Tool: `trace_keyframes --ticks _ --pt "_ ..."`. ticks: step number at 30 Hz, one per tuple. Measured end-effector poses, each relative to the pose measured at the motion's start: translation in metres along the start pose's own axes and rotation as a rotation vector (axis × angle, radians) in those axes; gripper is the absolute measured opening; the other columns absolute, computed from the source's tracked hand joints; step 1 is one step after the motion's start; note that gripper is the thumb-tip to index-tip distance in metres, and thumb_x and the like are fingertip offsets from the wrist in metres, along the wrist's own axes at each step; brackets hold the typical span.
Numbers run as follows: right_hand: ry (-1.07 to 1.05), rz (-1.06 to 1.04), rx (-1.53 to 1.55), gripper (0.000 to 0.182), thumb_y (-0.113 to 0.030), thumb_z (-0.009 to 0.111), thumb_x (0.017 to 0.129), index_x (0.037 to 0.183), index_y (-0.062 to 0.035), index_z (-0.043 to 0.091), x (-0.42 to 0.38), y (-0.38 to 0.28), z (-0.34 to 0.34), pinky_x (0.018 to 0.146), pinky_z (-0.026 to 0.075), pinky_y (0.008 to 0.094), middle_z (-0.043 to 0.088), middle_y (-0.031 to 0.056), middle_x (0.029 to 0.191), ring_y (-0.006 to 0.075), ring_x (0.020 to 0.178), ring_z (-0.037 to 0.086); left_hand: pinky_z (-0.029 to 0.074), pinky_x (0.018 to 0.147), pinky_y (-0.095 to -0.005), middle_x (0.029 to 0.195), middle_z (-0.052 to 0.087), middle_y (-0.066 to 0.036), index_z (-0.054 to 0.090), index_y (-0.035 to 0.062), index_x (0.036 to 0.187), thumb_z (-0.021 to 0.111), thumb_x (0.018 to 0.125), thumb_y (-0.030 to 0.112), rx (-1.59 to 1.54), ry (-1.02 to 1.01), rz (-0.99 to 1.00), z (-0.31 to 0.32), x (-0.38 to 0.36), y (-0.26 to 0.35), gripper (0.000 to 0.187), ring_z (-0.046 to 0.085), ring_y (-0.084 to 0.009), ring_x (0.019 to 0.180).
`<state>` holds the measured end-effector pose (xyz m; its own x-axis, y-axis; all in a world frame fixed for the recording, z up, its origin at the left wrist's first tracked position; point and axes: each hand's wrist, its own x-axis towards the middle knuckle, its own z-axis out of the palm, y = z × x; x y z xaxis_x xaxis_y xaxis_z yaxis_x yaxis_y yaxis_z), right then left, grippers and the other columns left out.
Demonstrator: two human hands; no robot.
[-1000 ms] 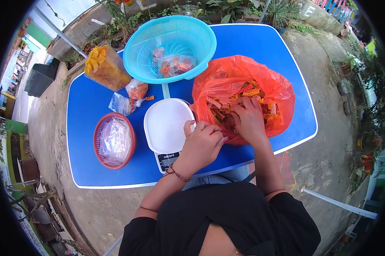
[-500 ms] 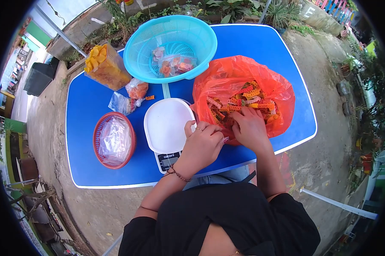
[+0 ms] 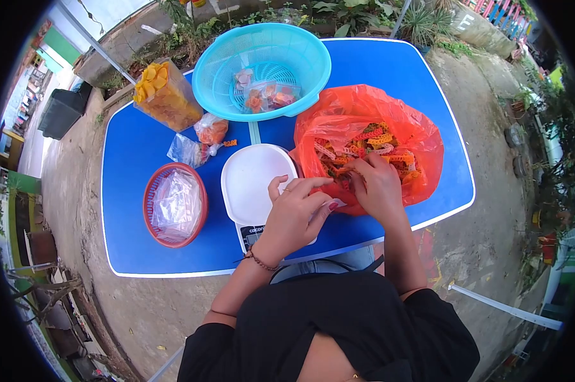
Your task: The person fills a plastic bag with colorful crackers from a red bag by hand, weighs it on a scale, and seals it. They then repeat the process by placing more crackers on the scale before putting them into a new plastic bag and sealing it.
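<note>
My left hand (image 3: 292,218) is pinched near the front of the red plastic bag, beside the scale. Between its thumb and fingers a bit of a small clear plastic bag (image 3: 339,203) shows. Inside the mouth of the red plastic bag (image 3: 421,137), my right hand (image 3: 380,188) has its fingers curled down around some of the crackers (image 3: 378,137), which are ridged strips in orange, red, pink and yellow. Its fingertips are partly hidden. A white kitchen scale (image 3: 257,181) lies just left of the red bag, its display partly covered by my left wrist.
On the blue table (image 3: 376,60) stand a turquoise basin (image 3: 211,79) holding filled packets (image 3: 271,97), a tall clear bag of yellow chips (image 3: 167,99), and a small red basket (image 3: 148,219) of clear bags (image 3: 176,204). A knotted bag of orange pieces (image 3: 211,129) lies between them.
My right hand has drawn slightly back and up, its fingers curling more around the crackers. My left hand has turned a little, showing more of the clear bag. The view has shifted slightly.
</note>
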<state>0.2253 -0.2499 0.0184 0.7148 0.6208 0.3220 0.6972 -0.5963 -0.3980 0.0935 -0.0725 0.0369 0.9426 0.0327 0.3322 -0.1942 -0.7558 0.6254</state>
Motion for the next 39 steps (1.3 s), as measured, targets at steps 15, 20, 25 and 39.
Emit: trace_keyframes --ticks 15,20,25,39 --pt "0.047 -0.376 0.176 0.024 -0.013 0.073 0.080 0.104 -0.0122 0.075 0.026 -0.103 0.049 0.073 0.049 0.0398 0.059 0.0060 0.093 0.0251 0.087 0.060 0.026 0.103 -0.0394 0.113 0.075 0.000 0.074 0.0095 0.102 0.065 0.098 0.023 0.252 0.400 -0.303 -0.073 -0.044 -0.044 0.016 0.065 -0.0184 0.102" --pt "-0.038 -0.388 0.131 0.038 -0.008 0.070 0.080 0.118 -0.0119 0.073 0.031 -0.115 0.060 0.077 0.051 0.0395 0.060 0.0087 0.095 0.0276 0.091 0.059 0.039 0.099 -0.0413 0.113 0.074 -0.005 0.074 0.0057 0.103 0.068 0.096 0.018 0.182 0.433 -0.387 -0.077 -0.057 -0.056 0.015 0.067 -0.0232 0.100" --pt "-0.129 -0.342 0.225 0.056 0.001 0.063 0.081 0.136 -0.0088 0.062 0.033 -0.120 0.061 0.085 0.052 0.0430 0.061 0.0138 0.101 0.0329 0.098 0.060 0.052 0.085 -0.0385 0.114 0.072 -0.014 0.074 -0.0010 0.100 0.069 0.093 0.012 -0.034 0.503 -0.347 -0.075 -0.057 -0.057 0.015 0.069 -0.0307 0.096" --pt "0.069 -0.317 0.472 0.030 0.008 0.061 0.089 0.116 0.0000 0.068 0.020 -0.101 0.052 0.086 0.055 0.0402 0.066 0.0172 0.108 0.0339 0.100 0.065 0.051 0.092 -0.0364 0.118 0.073 -0.011 0.079 0.0082 0.106 0.071 0.093 0.013 0.059 0.420 -0.248 -0.062 -0.045 -0.045 0.016 0.068 -0.0257 0.106"
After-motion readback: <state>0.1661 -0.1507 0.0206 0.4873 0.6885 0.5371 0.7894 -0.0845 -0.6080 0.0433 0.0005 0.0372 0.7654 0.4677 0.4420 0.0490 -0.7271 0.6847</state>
